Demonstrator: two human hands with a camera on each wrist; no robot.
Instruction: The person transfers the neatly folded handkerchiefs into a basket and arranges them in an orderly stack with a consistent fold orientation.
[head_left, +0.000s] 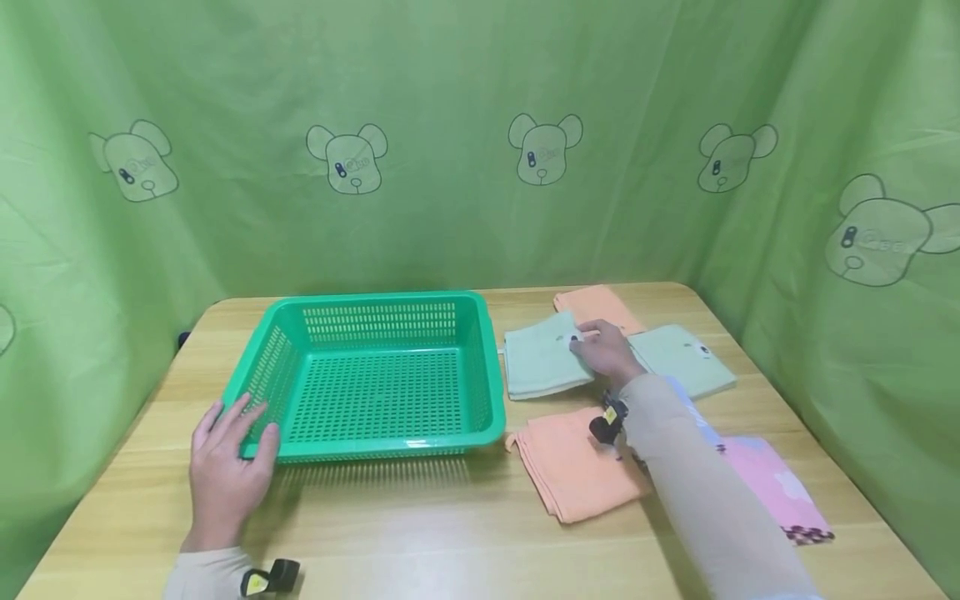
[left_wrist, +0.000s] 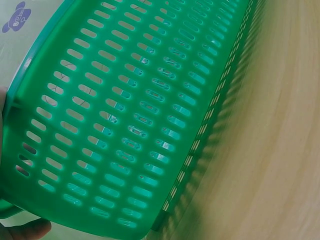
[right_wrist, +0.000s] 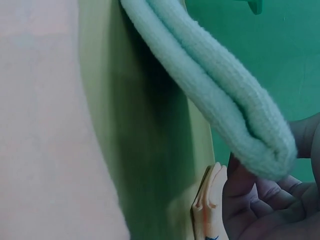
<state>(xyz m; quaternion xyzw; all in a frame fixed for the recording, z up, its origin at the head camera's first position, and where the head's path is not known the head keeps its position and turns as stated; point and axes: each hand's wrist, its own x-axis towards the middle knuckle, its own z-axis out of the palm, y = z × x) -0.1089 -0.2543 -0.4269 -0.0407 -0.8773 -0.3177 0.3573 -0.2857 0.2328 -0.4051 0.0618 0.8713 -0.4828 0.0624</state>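
My right hand (head_left: pixel 606 350) pinches the right edge of a folded mint-green towel (head_left: pixel 543 358), tilted up on that side. In the right wrist view, its thick folded edge (right_wrist: pixel 230 100) lies between the thumb and curled fingers (right_wrist: pixel 270 192). To the left stands a green plastic basket (head_left: pixel 491 400) with slotted walls and nothing in it. My left hand (head_left: pixel 231 471) rests at the basket's near left corner, fingers spread and fairly straight over the rim. Slots of the basket wall (left_wrist: pixel 117 120) fill much of the left wrist view.
A second mint towel (head_left: pixel 686 362) lies right of my right hand. One orange towel (head_left: pixel 600 307) is behind it, another (head_left: pixel 577 475) nearer me. A pink patterned cloth (head_left: pixel 772 483) lies partly behind my right forearm. Green curtains (head_left: pixel 450 208) surround the wooden table (head_left: pixel 420 533).
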